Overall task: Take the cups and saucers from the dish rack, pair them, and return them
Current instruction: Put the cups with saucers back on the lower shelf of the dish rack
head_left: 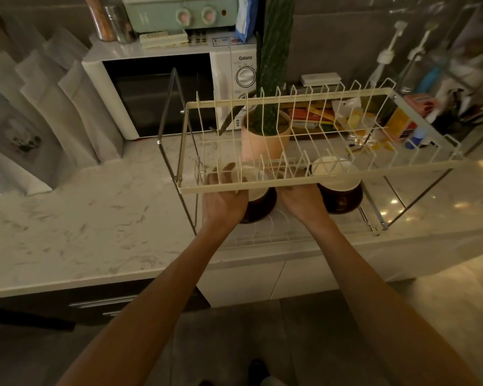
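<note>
A two-tier cream wire dish rack (332, 178) stands on the marble counter. Under its bare upper tier, on the lower tier (262, 236), sit two pale cups on dark brown saucers. My left hand (223, 201) and my right hand (300, 199) reach in below the upper rim and press against either side of the left cup (256, 190) and its saucer (261, 211). The upper tier's wires partly hide my fingertips. The second cup (332, 169) rests on its saucer (342, 203) just right of my right hand.
A white microwave (156, 93) with a green toaster oven (179, 12) on top stands behind the rack on the left. A potted cactus (265, 137) sits right behind the rack. Packets and bottles (396, 121) crowd the back right. The counter's front edge (151, 277) runs below my forearms.
</note>
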